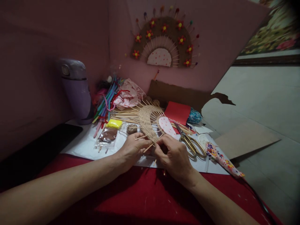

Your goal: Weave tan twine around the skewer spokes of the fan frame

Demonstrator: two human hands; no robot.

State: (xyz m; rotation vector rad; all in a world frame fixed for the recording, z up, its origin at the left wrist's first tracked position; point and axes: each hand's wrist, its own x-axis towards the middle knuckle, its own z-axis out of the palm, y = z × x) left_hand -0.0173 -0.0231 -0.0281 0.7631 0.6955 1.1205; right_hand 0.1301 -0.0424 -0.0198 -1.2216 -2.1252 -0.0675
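A half-round fan of wooden skewers wound with tan twine (147, 120) lies on white paper (82, 145) over a red cloth (145, 193). A pink dotted half-circle (166, 125) sits at its centre. My left hand (132, 150) pinches the near end of the woven band, fingers closed on skewers and twine. My right hand (173, 154) is closed right beside it, fingers curled at the same spot on the twine.
Gold-handled scissors (191, 143) lie just right of my right hand, with a floral paper cone (222, 161) beyond. A twine ball (132, 128), a yellow block (114, 123), coloured pipe cleaners (106, 100) and a purple bottle (77, 90) stand at left. A finished fan (164, 39) hangs on the wall.
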